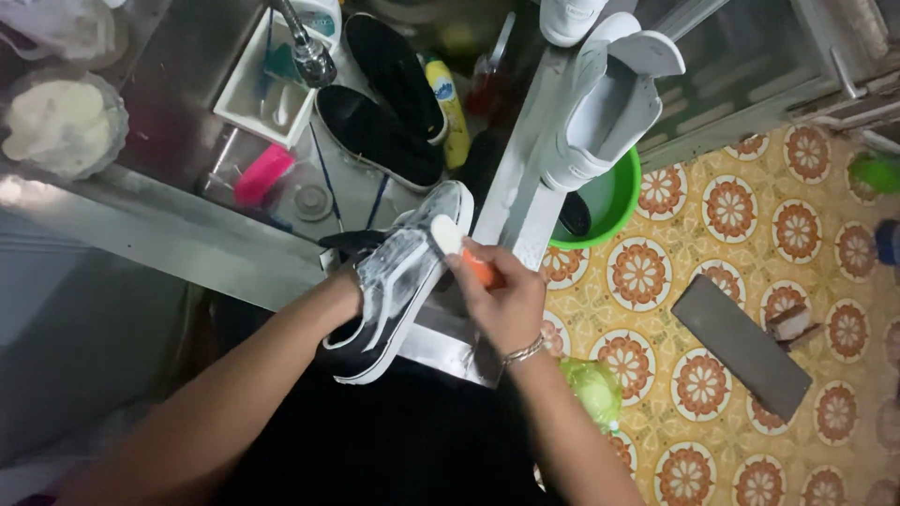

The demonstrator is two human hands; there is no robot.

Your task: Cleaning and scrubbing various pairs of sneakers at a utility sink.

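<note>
A yellow plastic bottle (448, 105) with a blue-and-white label lies just right of the black shoes (389, 103) in the sink. A white container (323, 17) with a blue-green label stands above and left of those shoes, behind the tap.

Two shoes (389, 112) in sink (187, 122); basin (614, 201) on floor (750, 281) right.
</note>
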